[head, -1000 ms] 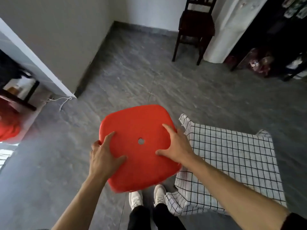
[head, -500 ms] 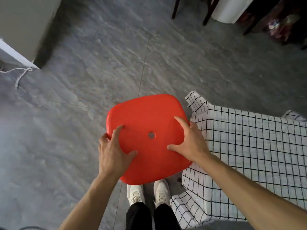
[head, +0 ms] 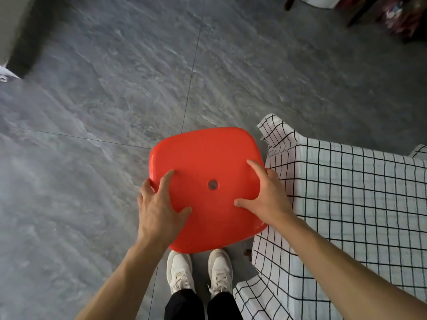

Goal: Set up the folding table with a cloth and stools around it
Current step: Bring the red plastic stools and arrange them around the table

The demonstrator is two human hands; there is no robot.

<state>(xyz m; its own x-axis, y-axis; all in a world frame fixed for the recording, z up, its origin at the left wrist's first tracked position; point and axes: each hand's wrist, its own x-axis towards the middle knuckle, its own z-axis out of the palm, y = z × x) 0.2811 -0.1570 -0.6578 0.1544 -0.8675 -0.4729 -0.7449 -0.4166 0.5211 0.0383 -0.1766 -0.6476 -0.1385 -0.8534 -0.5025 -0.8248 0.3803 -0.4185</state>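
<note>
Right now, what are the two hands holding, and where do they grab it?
Both hold the red stool by its seat: left hand grips the left edge, right hand the right edge, thumbs on top.

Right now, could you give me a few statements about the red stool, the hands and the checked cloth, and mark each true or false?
1. Both hands grip the red stool. True: the left hand and the right hand each hold a side edge of its seat.
2. The seat has a small hole in its middle. True.
3. The checked cloth lies folded on the floor. False: it is draped over the table, its corners hanging down.
4. The stool is to the right of the table. False: it is at the table's left edge.
5. The person wears black shoes. False: the shoes are white.
</note>
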